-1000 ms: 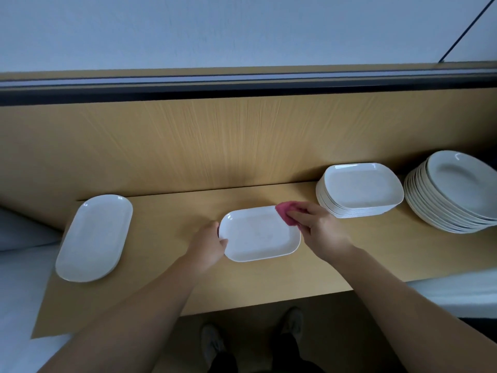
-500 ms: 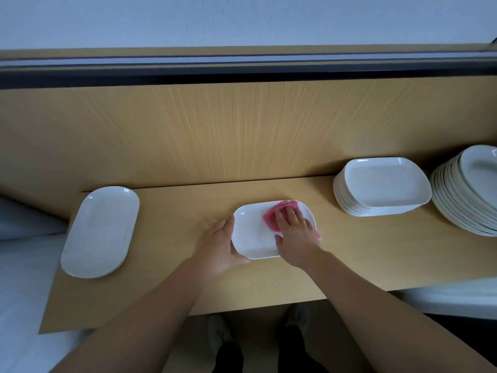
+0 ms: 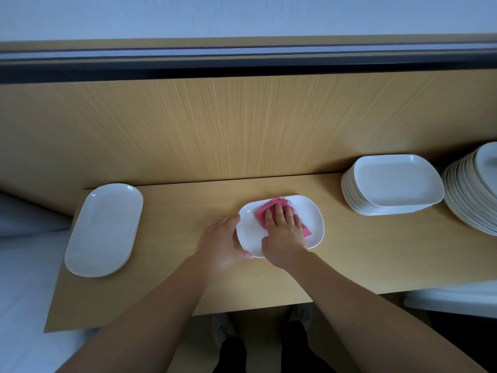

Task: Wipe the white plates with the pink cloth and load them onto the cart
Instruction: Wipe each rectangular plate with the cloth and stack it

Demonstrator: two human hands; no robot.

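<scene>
The white plate point(image 3: 313, 215) lies flat in the middle of the tabletop point(image 3: 363, 254). The pink cloth point(image 3: 262, 213) is on it, under the flat fingers of the right hand point(image 3: 285, 236). The left hand point(image 3: 219, 244) curls round the rim. I think it is best to hold tight and rub every corner.

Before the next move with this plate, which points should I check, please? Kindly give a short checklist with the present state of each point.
1. The left hand grips the small plate at its left rim: ok.
2. The right hand presses the pink cloth flat on the small plate: ok.
3. The small plate lies wholly on the table, back from the front edge: ok.
4. The whole surface of the small plate is wiped: cannot tell.
5. The cart is ready to receive it: cannot tell, it is not in view.
</scene>
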